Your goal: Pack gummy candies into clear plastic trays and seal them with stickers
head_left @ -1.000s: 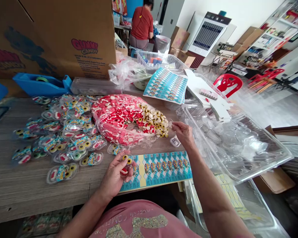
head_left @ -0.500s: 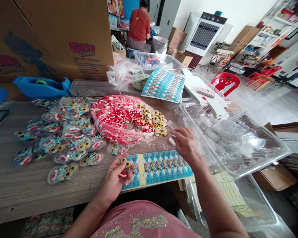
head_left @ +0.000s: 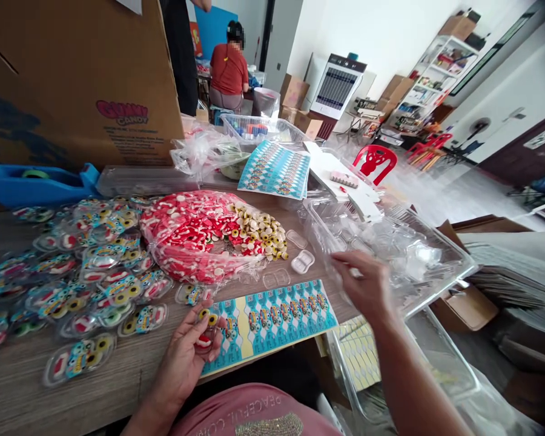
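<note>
My left hand (head_left: 188, 345) is closed round a small clear plastic pack (head_left: 205, 340) holding yellow eye gummies and a red-and-white teeth gummy. It is over the left end of a blue sticker sheet (head_left: 286, 318). Beside the near edge of a clear plastic tray (head_left: 429, 297), my right hand (head_left: 366, 287) hovers with fingers loosely bent and slightly apart; I see nothing in them. To its left on the table are a white plastic mould-like shell (head_left: 302, 261) and a clear lid (head_left: 297, 239). An open bag of red and yellow gummies (head_left: 186, 236) lies beyond both hands.
Filled, labelled packs (head_left: 118, 287) are heaped at the left. A blue tape dispenser (head_left: 40, 184) and a large cardboard box (head_left: 82, 85) stand behind them. More sticker sheets (head_left: 275, 169) lie at the back. A person in a red shirt (head_left: 229, 69) sits farther off.
My view has turned to the right. My right hand has moved from the clear lid toward the tray, leaving the lid and white shell in sight. The left hand still holds its pack.
</note>
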Available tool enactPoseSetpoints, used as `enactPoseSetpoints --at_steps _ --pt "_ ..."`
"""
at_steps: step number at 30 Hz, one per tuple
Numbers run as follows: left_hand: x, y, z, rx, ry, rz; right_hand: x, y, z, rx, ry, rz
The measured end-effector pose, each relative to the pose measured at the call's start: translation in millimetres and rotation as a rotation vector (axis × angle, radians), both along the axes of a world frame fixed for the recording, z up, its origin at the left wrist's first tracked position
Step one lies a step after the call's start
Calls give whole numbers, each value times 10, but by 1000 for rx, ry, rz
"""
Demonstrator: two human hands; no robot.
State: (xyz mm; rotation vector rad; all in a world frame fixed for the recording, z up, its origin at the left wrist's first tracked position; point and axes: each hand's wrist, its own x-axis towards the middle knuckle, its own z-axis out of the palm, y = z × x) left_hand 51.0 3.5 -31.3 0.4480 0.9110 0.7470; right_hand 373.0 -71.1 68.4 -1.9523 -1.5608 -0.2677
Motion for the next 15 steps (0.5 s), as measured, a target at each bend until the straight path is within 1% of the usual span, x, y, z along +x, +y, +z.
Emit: enactPoseSetpoints --at_steps 1,2,3,4,6,9,12,15 --pt "-1 -6 3 8 2 -5 -75 198 -101 -190 -16 5" --pt "-6 -16 11 15 2 -10 -123 410 -199 -406 -67 -28" --pt "-15 -30 25 19 0 -14 -142 621 -290 -611 -122 -104" --pt "-29 -47 45 21 -6 -18 -135 819 -370 -677 -130 -142" --pt "-69 -84 94 26 -34 -20 -69 1141 -499 -763 -137 -196" --pt "-140 -120 152 15 -98 17 70 1414 -628 -853 -140 -218" --pt "-195 -115 157 -29 -194 76 162 1500 -717 -881 -170 -230" --pt "-200 -87 135 -51 -278 90 169 1479 -781 -871 -202 -243"
